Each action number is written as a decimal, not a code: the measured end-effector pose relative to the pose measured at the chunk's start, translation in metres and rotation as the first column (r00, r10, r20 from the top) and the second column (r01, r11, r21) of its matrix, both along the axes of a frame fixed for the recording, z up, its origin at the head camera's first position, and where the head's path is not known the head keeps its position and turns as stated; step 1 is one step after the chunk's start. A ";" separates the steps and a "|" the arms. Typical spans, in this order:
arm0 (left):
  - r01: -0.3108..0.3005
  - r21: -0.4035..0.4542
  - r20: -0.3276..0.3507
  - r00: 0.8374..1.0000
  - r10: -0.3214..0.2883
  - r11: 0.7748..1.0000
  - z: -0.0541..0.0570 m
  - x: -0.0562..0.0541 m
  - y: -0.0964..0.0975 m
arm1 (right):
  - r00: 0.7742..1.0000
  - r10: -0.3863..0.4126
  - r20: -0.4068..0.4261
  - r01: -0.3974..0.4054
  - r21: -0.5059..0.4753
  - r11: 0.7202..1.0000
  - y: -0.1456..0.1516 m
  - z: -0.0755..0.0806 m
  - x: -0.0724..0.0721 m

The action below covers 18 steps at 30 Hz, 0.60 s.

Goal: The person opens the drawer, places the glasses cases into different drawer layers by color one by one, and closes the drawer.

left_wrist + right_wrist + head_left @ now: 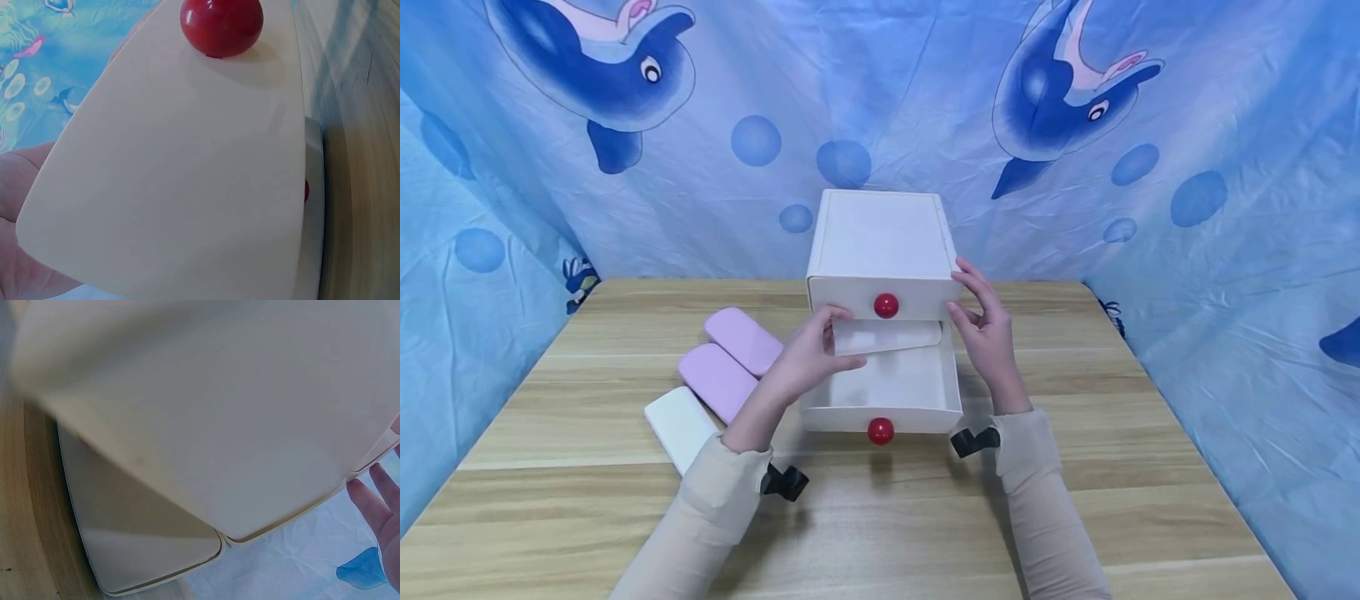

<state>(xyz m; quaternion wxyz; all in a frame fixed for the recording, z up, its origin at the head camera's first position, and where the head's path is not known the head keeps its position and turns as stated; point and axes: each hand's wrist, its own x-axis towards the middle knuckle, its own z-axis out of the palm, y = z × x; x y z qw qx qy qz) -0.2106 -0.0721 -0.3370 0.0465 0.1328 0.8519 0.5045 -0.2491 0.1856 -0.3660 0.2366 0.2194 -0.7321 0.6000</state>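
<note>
Cream sleeves (1048, 517): before white plastic cabinet (883, 233).
Left hand (808, 354): half-curled, I pinch white slab (887, 336).
Right hand (988, 337): loosely spread, touching cabinet.
Lower drawer (842, 419): out.
Lilac slabs (718, 383), cabinet's left: perhaps pending.

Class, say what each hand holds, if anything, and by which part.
The left hand appears to hold the left end of a white slab at the open drawer; the right hand touches the cabinet at its right edge.

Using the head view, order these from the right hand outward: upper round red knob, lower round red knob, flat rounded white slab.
1. Upper red knob, just left of the right hand.
2. Lower red knob, below and left.
3. White slab, far left.
</note>
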 end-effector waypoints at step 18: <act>0.020 0.078 0.050 0.998 -0.024 0.997 -0.003 -0.001 0.002 | 1.000 -0.006 0.006 0.006 0.003 1.000 0.000 0.001 0.000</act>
